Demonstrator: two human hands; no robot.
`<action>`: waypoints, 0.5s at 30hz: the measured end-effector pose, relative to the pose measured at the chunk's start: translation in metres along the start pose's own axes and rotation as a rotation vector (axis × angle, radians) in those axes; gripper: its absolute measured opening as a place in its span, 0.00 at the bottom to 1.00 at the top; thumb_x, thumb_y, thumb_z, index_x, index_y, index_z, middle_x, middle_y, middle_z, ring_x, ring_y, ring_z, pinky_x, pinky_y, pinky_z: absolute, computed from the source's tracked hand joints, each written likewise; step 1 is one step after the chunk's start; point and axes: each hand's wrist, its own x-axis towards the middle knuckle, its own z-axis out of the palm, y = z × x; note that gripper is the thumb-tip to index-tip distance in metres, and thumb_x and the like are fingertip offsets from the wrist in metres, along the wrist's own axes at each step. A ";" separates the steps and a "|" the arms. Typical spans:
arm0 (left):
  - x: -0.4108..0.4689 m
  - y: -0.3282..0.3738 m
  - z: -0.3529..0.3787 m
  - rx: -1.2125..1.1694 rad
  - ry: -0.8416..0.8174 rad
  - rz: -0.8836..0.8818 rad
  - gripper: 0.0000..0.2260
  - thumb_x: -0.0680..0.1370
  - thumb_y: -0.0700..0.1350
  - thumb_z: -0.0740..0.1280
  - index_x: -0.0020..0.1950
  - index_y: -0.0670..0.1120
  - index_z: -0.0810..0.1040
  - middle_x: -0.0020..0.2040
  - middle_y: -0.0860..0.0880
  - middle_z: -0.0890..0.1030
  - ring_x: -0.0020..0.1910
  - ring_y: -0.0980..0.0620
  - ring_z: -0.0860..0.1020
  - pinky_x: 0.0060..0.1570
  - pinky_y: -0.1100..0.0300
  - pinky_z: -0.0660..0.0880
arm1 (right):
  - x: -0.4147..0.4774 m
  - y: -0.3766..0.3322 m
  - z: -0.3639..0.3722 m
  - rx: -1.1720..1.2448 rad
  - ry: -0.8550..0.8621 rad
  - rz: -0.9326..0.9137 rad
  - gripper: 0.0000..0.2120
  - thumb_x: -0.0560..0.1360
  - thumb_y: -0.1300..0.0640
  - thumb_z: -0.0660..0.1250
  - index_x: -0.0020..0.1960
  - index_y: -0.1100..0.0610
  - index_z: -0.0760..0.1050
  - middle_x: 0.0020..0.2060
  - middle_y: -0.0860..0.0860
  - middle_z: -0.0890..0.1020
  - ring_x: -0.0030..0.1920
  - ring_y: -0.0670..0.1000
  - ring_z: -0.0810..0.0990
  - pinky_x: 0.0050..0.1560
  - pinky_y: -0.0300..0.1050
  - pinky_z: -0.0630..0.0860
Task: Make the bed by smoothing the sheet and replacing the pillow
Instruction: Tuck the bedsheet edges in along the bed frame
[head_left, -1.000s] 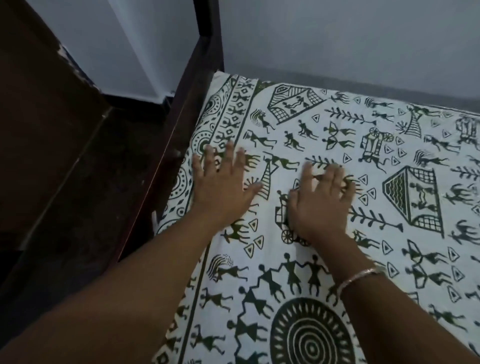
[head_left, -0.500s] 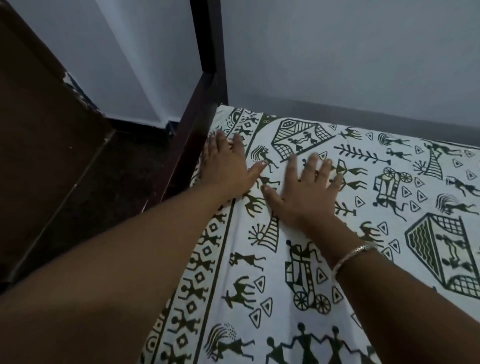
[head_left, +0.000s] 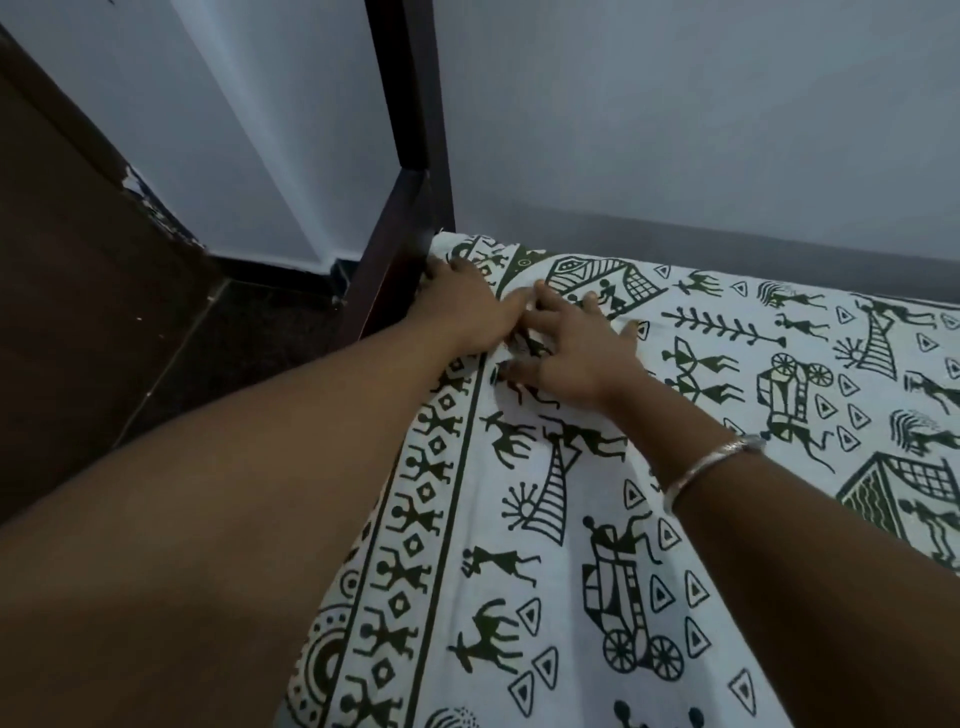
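From the head camera, the patterned sheet (head_left: 519, 519) lies spread over the bed. The left hand (head_left: 467, 306) presses the sheet's far corner beside the dark bedpost (head_left: 410, 104), fingers stretched out. The right hand (head_left: 576, 348) touches the left, fingers spread flat on the sheet.

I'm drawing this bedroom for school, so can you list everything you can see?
Bed sheet: one, white with dark green folk figures, spread over the bed.
Bed post: one, dark brown, upright at the bed's far left corner.
Side rail: one, dark brown, along the bed's left edge.
Walls: two, pale grey, behind the bed.
Floor: one, dark brown, left of the bed.
Bangle: one, silver, on the right wrist.
Left hand: one, at the sheet's corner beside the post.
Right hand: one, fingers spread on the sheet.
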 end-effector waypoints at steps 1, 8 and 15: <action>0.001 0.001 -0.001 0.001 -0.028 -0.010 0.46 0.74 0.71 0.54 0.77 0.40 0.43 0.77 0.35 0.44 0.75 0.35 0.50 0.71 0.44 0.54 | -0.001 0.005 -0.001 0.026 0.098 0.021 0.30 0.73 0.39 0.63 0.73 0.40 0.61 0.78 0.47 0.51 0.76 0.56 0.51 0.71 0.70 0.47; 0.011 0.004 0.010 -0.017 -0.004 -0.072 0.52 0.66 0.78 0.54 0.77 0.49 0.34 0.77 0.36 0.44 0.75 0.36 0.49 0.70 0.40 0.55 | 0.001 0.013 0.010 -0.222 0.089 0.060 0.42 0.73 0.30 0.53 0.78 0.48 0.42 0.78 0.55 0.46 0.77 0.55 0.42 0.74 0.61 0.41; 0.011 0.004 0.020 0.019 0.178 -0.014 0.37 0.78 0.66 0.51 0.78 0.47 0.44 0.77 0.38 0.46 0.76 0.39 0.48 0.72 0.44 0.51 | 0.020 0.007 -0.007 -0.317 -0.102 0.041 0.50 0.68 0.28 0.61 0.76 0.43 0.34 0.77 0.50 0.40 0.76 0.58 0.37 0.70 0.71 0.40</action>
